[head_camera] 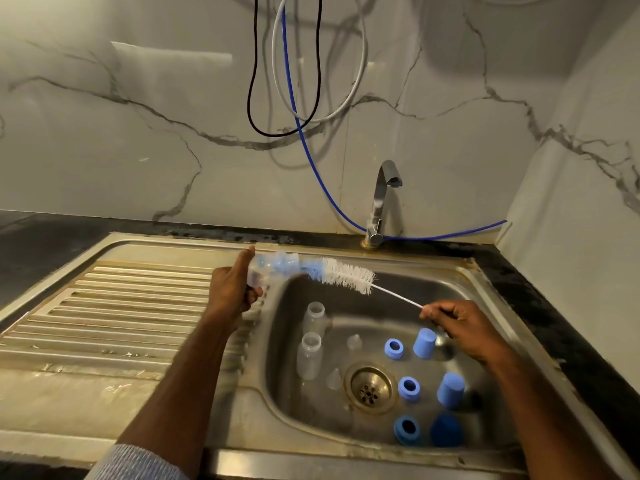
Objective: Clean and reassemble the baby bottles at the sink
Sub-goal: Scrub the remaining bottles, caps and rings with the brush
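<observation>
The steel sink [408, 268] serves as the wash station: its basin holds two clear bottle bodies [310, 341] near the left wall, with blue collars [394, 348], blue caps [424, 342] and clear teats [354, 342] spread around the drain [370, 388], probably laid out apart so each can be reached. Over the basin's back-left corner the left hand [231, 289] grips a clear baby bottle [270, 266] tipped sideways, mouth toward the right, apparently to admit the bottle brush [349, 274]. The right hand [460, 322] pinches the brush's wire handle far from the bristles, whose tip sits inside the bottle.

no readable text, no labels, no brand marks, no numbers on anything in view
</observation>
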{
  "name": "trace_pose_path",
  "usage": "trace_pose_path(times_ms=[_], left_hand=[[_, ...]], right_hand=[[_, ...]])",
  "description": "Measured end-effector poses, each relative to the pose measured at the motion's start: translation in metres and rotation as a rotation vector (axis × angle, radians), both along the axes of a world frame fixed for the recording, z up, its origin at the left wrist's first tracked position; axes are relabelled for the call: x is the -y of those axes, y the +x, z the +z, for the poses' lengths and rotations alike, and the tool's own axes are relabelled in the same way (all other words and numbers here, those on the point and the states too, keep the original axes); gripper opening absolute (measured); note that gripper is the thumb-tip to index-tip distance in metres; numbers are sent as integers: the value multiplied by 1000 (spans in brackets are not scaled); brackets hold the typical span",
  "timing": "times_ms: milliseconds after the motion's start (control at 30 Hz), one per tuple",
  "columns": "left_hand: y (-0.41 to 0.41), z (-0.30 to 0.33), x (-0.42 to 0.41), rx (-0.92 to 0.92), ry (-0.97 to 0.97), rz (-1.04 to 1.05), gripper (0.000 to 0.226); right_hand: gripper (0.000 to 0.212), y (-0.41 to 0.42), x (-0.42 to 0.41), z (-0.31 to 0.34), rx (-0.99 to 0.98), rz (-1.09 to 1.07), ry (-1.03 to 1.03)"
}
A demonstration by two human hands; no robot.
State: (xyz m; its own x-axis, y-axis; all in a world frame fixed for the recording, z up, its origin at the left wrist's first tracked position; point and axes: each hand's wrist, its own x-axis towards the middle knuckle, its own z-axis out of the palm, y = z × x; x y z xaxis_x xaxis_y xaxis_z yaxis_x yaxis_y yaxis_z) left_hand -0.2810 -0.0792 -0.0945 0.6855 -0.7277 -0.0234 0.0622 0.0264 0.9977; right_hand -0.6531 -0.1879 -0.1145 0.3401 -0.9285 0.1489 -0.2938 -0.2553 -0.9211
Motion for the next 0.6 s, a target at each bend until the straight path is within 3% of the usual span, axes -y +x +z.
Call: trace_pose_path(times_ms=[100,233,400,533,600], left_hand=[[-10,-1,3,-1,11,3,64],[-4,3,1,-19,4,44,63],[-16,-4,3,50,16,19,60],[0,-1,1,13,12,69,65],[-5,-3,2,37,28,59,63]], right_hand=[[20,12,-6,-5,-87,65,-19],[17,4,-3,-1,2,23,-9],[22,14,-6,-5,-140,86,-11],[23,-3,3,-3,-47,18,4],[23,0,1,-6,-109,47,14]])
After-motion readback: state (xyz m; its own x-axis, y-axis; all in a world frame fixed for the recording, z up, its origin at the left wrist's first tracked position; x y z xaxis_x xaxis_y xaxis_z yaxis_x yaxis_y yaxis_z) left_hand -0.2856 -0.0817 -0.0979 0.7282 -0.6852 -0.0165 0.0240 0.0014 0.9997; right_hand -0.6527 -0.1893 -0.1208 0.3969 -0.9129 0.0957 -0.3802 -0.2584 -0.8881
